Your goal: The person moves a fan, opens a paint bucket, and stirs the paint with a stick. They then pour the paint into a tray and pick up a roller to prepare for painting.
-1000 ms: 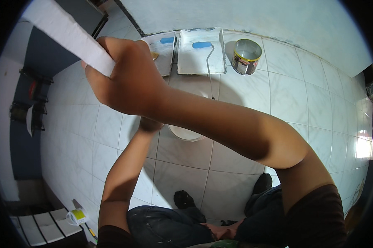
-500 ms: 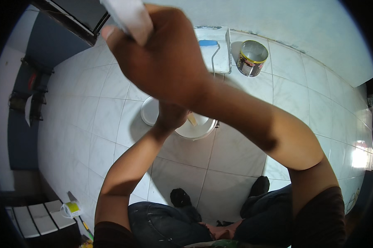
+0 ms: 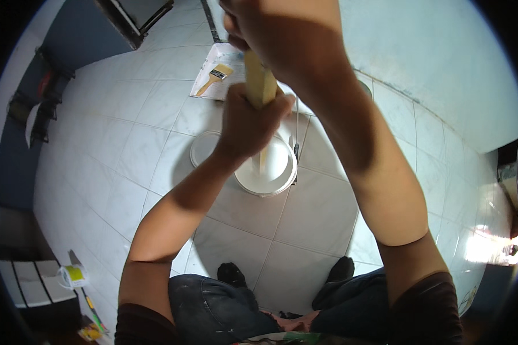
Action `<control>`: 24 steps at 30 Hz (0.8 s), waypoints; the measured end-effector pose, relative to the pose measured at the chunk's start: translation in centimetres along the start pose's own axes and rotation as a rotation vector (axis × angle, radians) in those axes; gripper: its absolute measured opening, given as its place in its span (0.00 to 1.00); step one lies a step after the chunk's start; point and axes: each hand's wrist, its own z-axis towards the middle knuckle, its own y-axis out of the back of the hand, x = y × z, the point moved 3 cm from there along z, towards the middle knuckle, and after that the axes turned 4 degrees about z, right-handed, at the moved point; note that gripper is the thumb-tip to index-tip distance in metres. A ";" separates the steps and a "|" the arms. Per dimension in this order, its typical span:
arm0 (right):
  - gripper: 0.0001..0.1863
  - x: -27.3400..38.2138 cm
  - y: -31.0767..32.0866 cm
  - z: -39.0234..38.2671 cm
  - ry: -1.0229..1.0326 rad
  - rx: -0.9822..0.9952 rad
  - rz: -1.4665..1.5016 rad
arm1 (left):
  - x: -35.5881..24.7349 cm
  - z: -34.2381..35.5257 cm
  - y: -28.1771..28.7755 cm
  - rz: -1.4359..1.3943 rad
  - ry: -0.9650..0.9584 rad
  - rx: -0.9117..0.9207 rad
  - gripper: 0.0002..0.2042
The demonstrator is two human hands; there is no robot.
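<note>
Stick (image 3: 259, 80), probably stiff and light, clenched by the right hand (image 3: 285, 34) above and the left hand (image 3: 244, 121) below; its shaft over the bucket (image 3: 266, 194) beneath them likely grips best.

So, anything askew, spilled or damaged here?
Nothing stands out: the white bucket looks upright, the wooden stick in the left hand and right hand dips into it, and the brush lies in the tray.
</note>
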 end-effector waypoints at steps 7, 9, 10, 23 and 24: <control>0.17 -4.8 0.5 -2.3 -0.298 -0.017 0.287 | 5.6 -0.8 0.5 0.158 -0.019 -0.037 0.11; 0.18 -5.1 -0.5 -3.2 -0.244 -0.008 0.288 | 6.7 -0.7 1.0 0.176 -0.151 -0.057 0.11; 0.17 -5.3 -0.5 -3.3 -0.217 0.007 0.255 | 6.9 -0.4 0.8 0.138 -0.155 -0.065 0.10; 0.20 -5.7 0.0 -2.4 -0.279 -0.046 0.059 | 6.2 -0.9 -1.9 -0.054 0.165 0.111 0.12; 0.19 -5.7 0.3 -2.6 -0.323 -0.068 0.145 | 6.5 -1.0 -1.3 0.020 0.120 0.119 0.10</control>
